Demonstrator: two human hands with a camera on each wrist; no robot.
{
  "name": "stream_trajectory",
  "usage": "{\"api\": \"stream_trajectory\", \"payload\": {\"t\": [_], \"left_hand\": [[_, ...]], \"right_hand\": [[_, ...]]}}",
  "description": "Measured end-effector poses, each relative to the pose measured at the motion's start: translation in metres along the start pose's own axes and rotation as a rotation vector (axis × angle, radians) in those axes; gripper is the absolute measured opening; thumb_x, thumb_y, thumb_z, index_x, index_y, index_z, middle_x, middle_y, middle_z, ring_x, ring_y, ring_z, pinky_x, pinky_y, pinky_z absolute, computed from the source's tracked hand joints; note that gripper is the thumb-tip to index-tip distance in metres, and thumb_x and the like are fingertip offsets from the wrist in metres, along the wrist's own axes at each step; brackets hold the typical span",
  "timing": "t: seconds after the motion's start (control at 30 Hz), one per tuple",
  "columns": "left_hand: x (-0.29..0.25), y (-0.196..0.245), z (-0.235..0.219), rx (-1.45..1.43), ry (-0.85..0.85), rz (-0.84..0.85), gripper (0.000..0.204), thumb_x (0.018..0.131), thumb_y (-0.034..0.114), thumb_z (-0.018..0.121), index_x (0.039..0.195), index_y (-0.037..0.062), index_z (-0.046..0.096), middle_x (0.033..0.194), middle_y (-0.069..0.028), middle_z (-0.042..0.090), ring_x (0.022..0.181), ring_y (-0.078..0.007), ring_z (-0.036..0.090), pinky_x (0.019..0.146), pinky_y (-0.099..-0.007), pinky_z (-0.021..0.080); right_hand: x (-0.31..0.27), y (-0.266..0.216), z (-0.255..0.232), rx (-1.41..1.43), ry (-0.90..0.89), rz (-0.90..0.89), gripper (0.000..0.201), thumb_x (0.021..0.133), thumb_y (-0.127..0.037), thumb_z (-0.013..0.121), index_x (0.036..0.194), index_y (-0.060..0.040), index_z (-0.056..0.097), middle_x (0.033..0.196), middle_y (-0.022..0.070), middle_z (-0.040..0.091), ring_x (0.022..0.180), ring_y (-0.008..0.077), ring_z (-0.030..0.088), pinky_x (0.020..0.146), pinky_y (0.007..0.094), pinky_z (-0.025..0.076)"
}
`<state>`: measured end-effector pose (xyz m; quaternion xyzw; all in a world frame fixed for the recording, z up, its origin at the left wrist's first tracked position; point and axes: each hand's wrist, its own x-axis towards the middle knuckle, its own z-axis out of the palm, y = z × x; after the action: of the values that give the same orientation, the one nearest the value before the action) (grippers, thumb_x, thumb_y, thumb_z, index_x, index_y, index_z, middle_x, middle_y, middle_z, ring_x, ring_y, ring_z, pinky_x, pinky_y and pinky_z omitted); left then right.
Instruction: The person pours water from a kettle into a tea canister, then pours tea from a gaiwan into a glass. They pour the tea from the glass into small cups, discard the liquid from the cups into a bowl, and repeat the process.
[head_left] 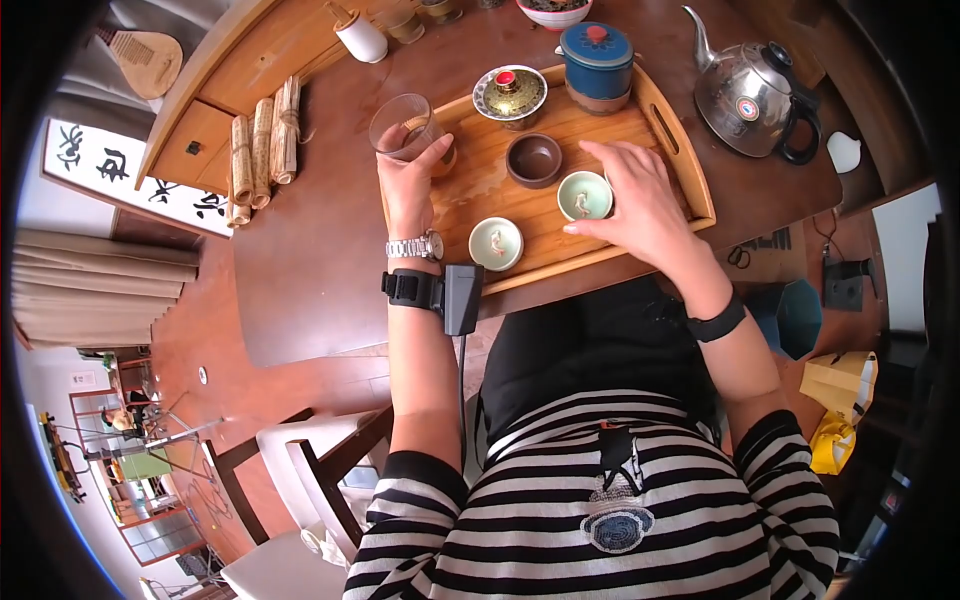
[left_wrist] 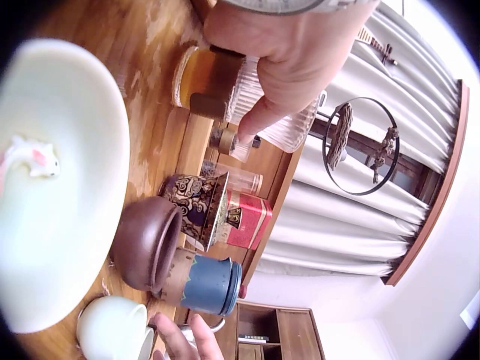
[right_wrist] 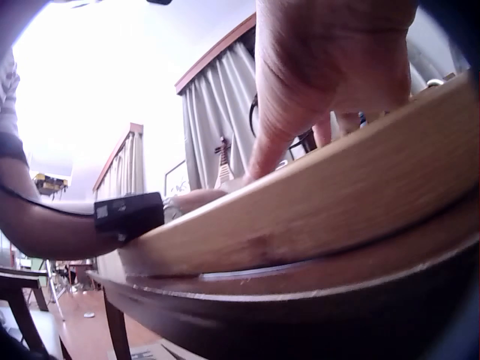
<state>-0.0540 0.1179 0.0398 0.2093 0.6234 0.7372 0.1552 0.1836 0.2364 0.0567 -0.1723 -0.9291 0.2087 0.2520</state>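
My left hand (head_left: 408, 190) grips a clear ribbed glass (head_left: 400, 125), with amber liquid low in it, over the left end of the wooden tray (head_left: 550, 268). In the left wrist view the thumb lies along the glass (left_wrist: 241, 91). A pale green cup (head_left: 584, 196) with a small fish figure inside sits on the tray between the spread thumb and fingers of my right hand (head_left: 640, 200). Its matching cup (head_left: 495, 244) stands nearer the front edge. Behind them is a small dark brown cup (head_left: 534, 160). The right wrist view mostly shows the tray's side below the hand.
A patterned lidded bowl (head_left: 510, 95) and a blue canister (head_left: 596, 65) stand at the tray's back. Right of the tray is a steel kettle (head_left: 750, 100). Bamboo scrolls (head_left: 262, 150) lie at the left, and a white holder (head_left: 360, 40) stands behind the glass.
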Motion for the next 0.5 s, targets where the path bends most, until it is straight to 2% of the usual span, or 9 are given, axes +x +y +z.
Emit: {"api": "stream_trajectory", "payload": {"t": [0.07, 0.1, 0.17, 0.3, 0.37, 0.5], "left_hand": [[0.000, -0.001, 0.001, -0.015, 0.000, 0.021, 0.062, 0.065, -0.001, 0.074, 0.116, -0.0056, 0.039, 0.106, -0.0120, 0.053, 0.097, -0.0185, 0.053, 0.085, -0.0284, 0.042], [-0.001, -0.001, 0.001, -0.017, 0.001, 0.017, 0.062, 0.065, -0.001, 0.074, 0.116, -0.0056, 0.039, 0.106, -0.0120, 0.053, 0.097, -0.0185, 0.053, 0.085, -0.0284, 0.042], [-0.001, 0.000, 0.002, -0.020, 0.009, 0.022, 0.060, 0.065, 0.000, 0.074, 0.115, -0.0053, 0.040, 0.104, -0.0113, 0.054, 0.096, -0.0182, 0.053, 0.084, -0.0281, 0.042], [0.001, -0.002, 0.000, -0.008, 0.011, 0.029, 0.061, 0.065, 0.000, 0.074, 0.115, -0.0052, 0.039, 0.106, -0.0116, 0.053, 0.096, -0.0181, 0.053, 0.084, -0.0279, 0.042], [0.002, -0.001, -0.001, -0.005, 0.005, -0.008, 0.067, 0.061, -0.002, 0.076, 0.116, -0.0036, 0.037, 0.111, -0.0120, 0.048, 0.101, -0.0197, 0.051, 0.086, -0.0295, 0.043], [-0.001, 0.002, 0.002, 0.000, 0.019, 0.014, 0.065, 0.065, 0.000, 0.075, 0.117, -0.0059, 0.037, 0.108, -0.0119, 0.052, 0.097, -0.0183, 0.053, 0.085, -0.0280, 0.042]], "right_hand": [[0.001, 0.006, -0.016, 0.081, -0.093, 0.044, 0.073, 0.066, -0.025, 0.073, 0.126, -0.0051, 0.037, 0.116, 0.0152, 0.049, 0.112, 0.0308, 0.042, 0.096, 0.0408, 0.031], [0.000, 0.014, -0.018, 0.076, -0.085, 0.022, 0.065, 0.069, -0.019, 0.069, 0.125, -0.0060, 0.038, 0.116, 0.0145, 0.049, 0.112, 0.0309, 0.042, 0.097, 0.0401, 0.030], [0.000, 0.028, -0.022, 0.174, -0.122, 0.008, 0.060, 0.070, -0.016, 0.066, 0.123, -0.0068, 0.041, 0.116, 0.0158, 0.050, 0.113, 0.0317, 0.043, 0.096, 0.0412, 0.030], [-0.001, 0.029, -0.021, 0.092, -0.171, -0.067, 0.057, 0.070, -0.007, 0.061, 0.123, -0.0097, 0.041, 0.118, 0.0142, 0.049, 0.116, 0.0313, 0.042, 0.098, 0.0437, 0.028], [-0.001, 0.029, -0.016, 0.033, -0.188, -0.065, 0.056, 0.071, -0.003, 0.060, 0.123, -0.0109, 0.041, 0.119, 0.0136, 0.049, 0.117, 0.0301, 0.041, 0.098, 0.0465, 0.028], [-0.001, 0.034, -0.019, 0.000, -0.178, -0.014, 0.055, 0.071, -0.002, 0.060, 0.123, -0.0099, 0.041, 0.119, 0.0130, 0.049, 0.116, 0.0287, 0.042, 0.098, 0.0485, 0.027]]}}
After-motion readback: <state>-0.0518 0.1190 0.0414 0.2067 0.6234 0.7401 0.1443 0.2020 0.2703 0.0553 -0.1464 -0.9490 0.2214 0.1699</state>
